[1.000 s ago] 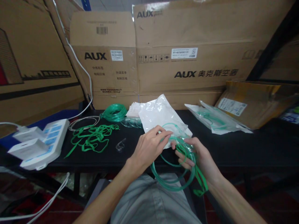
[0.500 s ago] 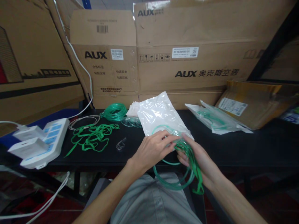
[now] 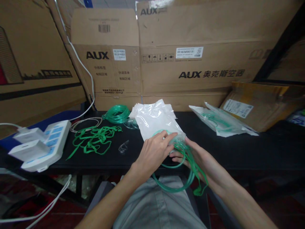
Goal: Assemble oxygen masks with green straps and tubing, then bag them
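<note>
Both hands meet over the table's front edge at a white plastic pouch [image 3: 153,119]. My left hand [image 3: 156,152] has its fingers closed at the pouch's near end, on a coil of green tubing [image 3: 173,190]. Part of the coil lies at the pouch's mouth; the lower loop hangs over the edge above my lap. My right hand [image 3: 200,159] is closed around the bundle from the right, thumb by the pouch's corner. Clear plastic shows between the hands, its shape partly hidden. A green strap [image 3: 199,173] dangles from the right hand.
Left on the black table lie coiled green tubing [image 3: 116,114], tangled green straps [image 3: 96,138], small clear pieces [image 3: 123,147] and a power strip [image 3: 51,143]. Clear parts [image 3: 131,123] lie beside the pouch. Filled pouches [image 3: 219,122] and a carton [image 3: 252,103] stand right; large cardboard [image 3: 162,76] walls the back.
The pouch has shifted left and lower, uncovering white packaging behind it. Both hands have moved slightly left with the tubing, and the strap now hangs more spread out.
</note>
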Motion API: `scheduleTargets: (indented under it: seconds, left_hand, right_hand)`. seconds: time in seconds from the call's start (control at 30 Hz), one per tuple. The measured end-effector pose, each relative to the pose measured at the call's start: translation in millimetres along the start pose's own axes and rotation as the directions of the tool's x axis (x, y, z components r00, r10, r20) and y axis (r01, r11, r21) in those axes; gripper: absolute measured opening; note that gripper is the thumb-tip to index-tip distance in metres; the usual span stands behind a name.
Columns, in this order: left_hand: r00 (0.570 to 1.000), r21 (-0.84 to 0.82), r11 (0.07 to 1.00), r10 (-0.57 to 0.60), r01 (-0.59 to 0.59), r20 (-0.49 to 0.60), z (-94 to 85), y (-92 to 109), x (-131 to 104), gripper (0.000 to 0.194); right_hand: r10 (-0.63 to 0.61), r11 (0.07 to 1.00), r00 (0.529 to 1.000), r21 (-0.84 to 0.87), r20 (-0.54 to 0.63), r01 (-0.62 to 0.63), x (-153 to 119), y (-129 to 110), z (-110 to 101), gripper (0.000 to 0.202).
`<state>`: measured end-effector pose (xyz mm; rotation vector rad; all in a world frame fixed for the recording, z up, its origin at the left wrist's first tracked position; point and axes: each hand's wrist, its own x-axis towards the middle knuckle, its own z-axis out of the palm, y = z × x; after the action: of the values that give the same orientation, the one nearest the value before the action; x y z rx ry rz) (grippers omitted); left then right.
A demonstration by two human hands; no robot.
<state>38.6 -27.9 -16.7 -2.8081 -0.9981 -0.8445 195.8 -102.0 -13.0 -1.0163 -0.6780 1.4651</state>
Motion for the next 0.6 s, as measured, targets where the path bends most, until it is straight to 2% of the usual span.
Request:
scheduleTargets:
  seconds: [0.23, 0.33, 0.6]
  left_hand:
    - [0.997, -0.073, 0.994, -0.078, 0.076, -0.026, 1.2, -2, 2, 0.034]
    - [0.999, -0.121, 0.993, -0.021, 0.016, -0.035, -0.1, -4, 2, 0.033]
    - [0.984, -0.159, 0.973, 0.156, -0.167, -0.081, -1.2, 3, -1, 0.034]
  right_hand:
    - [-0.018, 0.991, 0.997, -0.134, 0.076, 0.028, -10, -7, -2, 0.034]
    - [-0.047, 0.992, 0.997, -0.111, 0.057, 0.053, -5, -1, -4, 0.035]
    - [-0.148, 0.988, 0.985, 0.019, -0.09, 0.15, 6, 13, 1, 0.025]
